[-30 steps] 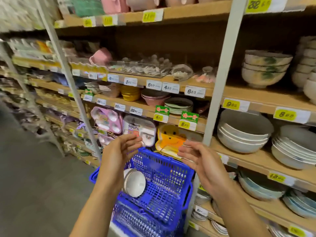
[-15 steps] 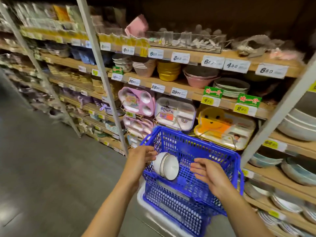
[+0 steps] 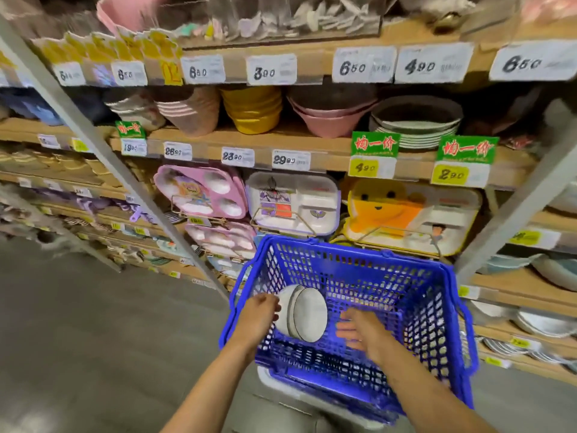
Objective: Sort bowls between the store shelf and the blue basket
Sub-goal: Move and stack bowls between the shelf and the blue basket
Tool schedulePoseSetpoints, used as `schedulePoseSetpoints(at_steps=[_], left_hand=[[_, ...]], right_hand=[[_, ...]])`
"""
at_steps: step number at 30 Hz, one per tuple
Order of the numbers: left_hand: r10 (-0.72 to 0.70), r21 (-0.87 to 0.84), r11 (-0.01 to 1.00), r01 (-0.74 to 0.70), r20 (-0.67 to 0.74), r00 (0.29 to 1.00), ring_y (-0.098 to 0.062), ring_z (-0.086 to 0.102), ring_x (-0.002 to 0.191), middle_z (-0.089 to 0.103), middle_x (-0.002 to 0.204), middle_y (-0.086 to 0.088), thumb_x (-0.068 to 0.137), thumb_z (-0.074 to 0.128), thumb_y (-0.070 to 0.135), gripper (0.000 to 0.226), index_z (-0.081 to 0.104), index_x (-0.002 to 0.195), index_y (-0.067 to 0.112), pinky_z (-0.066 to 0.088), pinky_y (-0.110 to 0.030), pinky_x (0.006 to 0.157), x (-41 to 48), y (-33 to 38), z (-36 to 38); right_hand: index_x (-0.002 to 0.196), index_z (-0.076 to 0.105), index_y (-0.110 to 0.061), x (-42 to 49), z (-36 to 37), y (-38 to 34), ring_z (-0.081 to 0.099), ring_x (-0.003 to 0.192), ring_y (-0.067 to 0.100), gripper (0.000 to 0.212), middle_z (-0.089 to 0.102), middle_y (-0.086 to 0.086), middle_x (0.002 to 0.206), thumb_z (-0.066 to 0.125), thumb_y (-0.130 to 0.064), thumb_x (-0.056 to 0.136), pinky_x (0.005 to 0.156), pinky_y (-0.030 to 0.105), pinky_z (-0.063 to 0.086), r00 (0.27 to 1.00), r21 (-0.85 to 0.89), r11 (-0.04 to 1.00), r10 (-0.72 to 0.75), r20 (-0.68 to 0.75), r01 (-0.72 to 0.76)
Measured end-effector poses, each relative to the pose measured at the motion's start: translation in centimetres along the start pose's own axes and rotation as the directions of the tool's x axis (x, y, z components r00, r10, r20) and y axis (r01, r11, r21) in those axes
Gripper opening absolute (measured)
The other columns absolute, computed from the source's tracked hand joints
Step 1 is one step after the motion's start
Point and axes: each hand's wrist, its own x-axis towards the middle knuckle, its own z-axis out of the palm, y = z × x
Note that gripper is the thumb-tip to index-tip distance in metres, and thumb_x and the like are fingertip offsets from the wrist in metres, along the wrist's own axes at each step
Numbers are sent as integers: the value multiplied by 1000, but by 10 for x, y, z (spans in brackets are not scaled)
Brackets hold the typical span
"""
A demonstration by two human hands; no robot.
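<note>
Your left hand (image 3: pixel 257 317) has its fingers curled onto the back of the white bowls (image 3: pixel 307 317), gripping the little stack; your right hand (image 3: pixel 359 334) is flat and spread, fingers pointing at the bowls' open side but not touching yet. The bowls are inside the blue basket (image 3: pixel 343 247), tipped on edge near its left wall.

Compared with half a second back, both hands have dropped deeper into the basket and the right one has slid closer to the stack; a second ago they were both up in the air above it. The bowls haven't shifted spot; your head has swung in closer, so the big grey bowls on the right have dropped out of view.

Bowls look like smooth glazed white with a thin dark rim line, nested together; the basket is glossy plastic lattice with a solid rim; the shelf (image 3: pixel 281 137) has a raw wood-coloured edge with paper price tags (image 3: pixel 290 159). Behind the basket there's a pink tray (image 3: pixel 199 190) with round wells and a yellow tray (image 3: pixel 406 214) with a face on it, both propped on wire stands.

How many bowls are in the stack is hard to count; your left fingertips are smeared with blur; something white (image 3: pixel 281 385) sits under the basket, mostly hidden.
</note>
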Motion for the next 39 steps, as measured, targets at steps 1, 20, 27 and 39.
schedulePoseSetpoints(at_steps=[1, 20, 27, 39], left_hand=[[-2, 40, 999, 2, 3, 1000, -18, 57, 72, 65, 84, -7, 95, 46, 16, 21, 63, 90, 5, 42, -28, 63, 14, 1, 6], [69, 326, 937, -121, 165, 984, -34, 50, 125, 49, 141, -16, 82, 52, -6, 75, 25, 150, 11, 36, -37, 109, 152, -84, 115], [-81, 331, 941, 69, 25, 996, -34, 44, 128, 42, 144, -15, 81, 53, -7, 83, 22, 151, 25, 37, -37, 101, 181, -106, 137], [-50, 454, 890, -26, 156, 987, -33, 51, 120, 46, 140, -16, 87, 46, -8, 75, 24, 152, 23, 43, -33, 95, 178, -97, 120]], right_hand=[[109, 55, -6, 11, 2, 0, 61, 90, 28, 22, 65, 14, 103, 45, -24, 101, 74, 33, 44, 999, 7, 999, 42, 0, -42], [87, 54, -6, 172, 59, 56, 47, 60, 16, 3, 55, 13, 78, 56, -6, 85, 50, 18, 35, 925, -35, 955, 276, -262, -295], [121, 59, 4, 209, 69, 79, 61, 109, 35, 41, 62, 23, 122, 56, -1, 81, 85, 41, 52, 934, -2, 950, 306, -184, -311], [124, 55, 5, 187, 47, 70, 60, 109, 39, 42, 59, 26, 122, 54, -12, 86, 88, 48, 52, 926, -25, 959, 267, -265, -283]])
